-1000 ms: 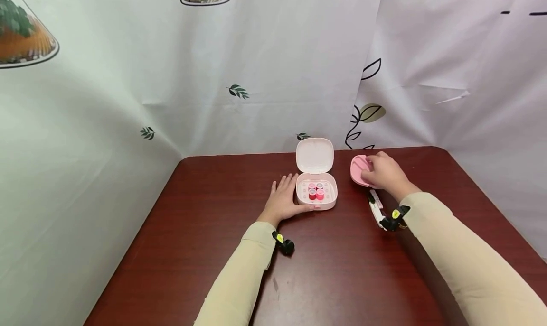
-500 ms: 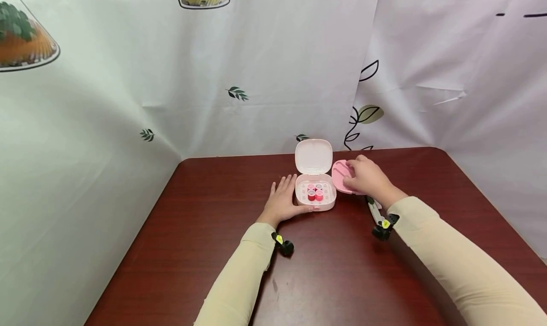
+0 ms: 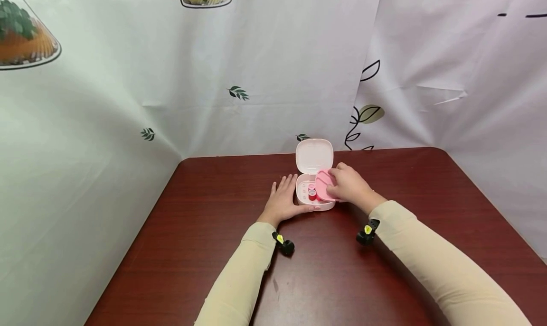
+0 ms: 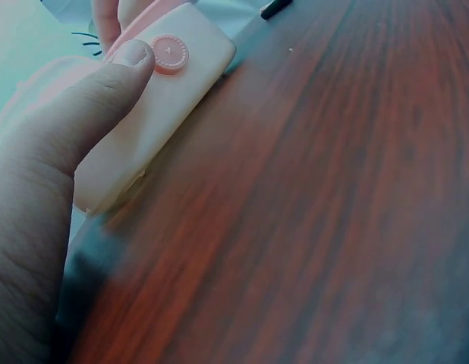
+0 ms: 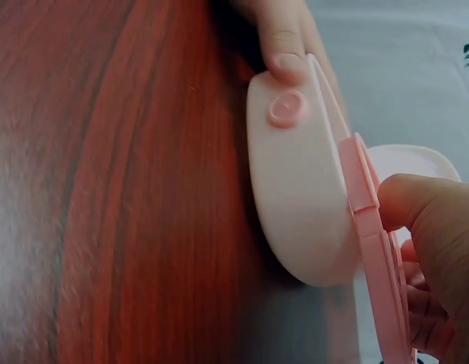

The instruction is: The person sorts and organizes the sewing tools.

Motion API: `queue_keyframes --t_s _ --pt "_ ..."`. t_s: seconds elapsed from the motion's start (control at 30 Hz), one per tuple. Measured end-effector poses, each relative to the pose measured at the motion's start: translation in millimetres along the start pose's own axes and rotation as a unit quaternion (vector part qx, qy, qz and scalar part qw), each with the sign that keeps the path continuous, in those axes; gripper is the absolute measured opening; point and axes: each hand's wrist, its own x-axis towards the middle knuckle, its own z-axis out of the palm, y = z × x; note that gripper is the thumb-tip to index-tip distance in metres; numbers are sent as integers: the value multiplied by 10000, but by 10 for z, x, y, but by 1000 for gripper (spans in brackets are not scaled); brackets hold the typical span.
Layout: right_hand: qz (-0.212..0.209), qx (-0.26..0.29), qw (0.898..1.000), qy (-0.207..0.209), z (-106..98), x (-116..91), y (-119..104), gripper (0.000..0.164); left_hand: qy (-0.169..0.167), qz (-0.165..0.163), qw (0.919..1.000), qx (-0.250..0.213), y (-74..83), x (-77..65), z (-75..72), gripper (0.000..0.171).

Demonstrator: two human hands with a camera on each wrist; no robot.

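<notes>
A pale pink plastic box (image 3: 303, 203) stands on the table with its lid (image 3: 314, 156) raised behind it. Small red and pink thread spools (image 3: 312, 194) sit inside, partly covered. My left hand (image 3: 280, 203) rests against the box's left side, fingers straight, its thumb (image 4: 117, 87) on the front beside a round pink button (image 4: 171, 54). Between thumb and fingers my right hand (image 3: 351, 187) pinches a flat pink tray (image 3: 323, 186) with moulded divisions. It overlaps the right part of the box; in the right wrist view the tray (image 5: 380, 273) meets the rim at an angle.
The dark red-brown table (image 3: 205, 231) lies under both arms. Close behind its far edge hangs a white printed cloth (image 3: 265, 69). A dark object (image 4: 276, 7) shows at the top of the left wrist view, too little of it visible to tell its kind.
My right hand has carried the pink tray leftward, from beside the box to over its right part. My left hand has stayed in place. The white item on the right is now hidden.
</notes>
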Motion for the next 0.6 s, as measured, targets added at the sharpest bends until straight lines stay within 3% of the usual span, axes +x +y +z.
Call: queue_keyframes --t_s 0.2,0.6 --pt "-312 -16 9993 224 89 24 -62 52 13 25 10000 28 1 -6 -6 123" --pt "-492 42 9977 463 258 81 -197 52 -1 36 10000 0 4 -2 -3 122"
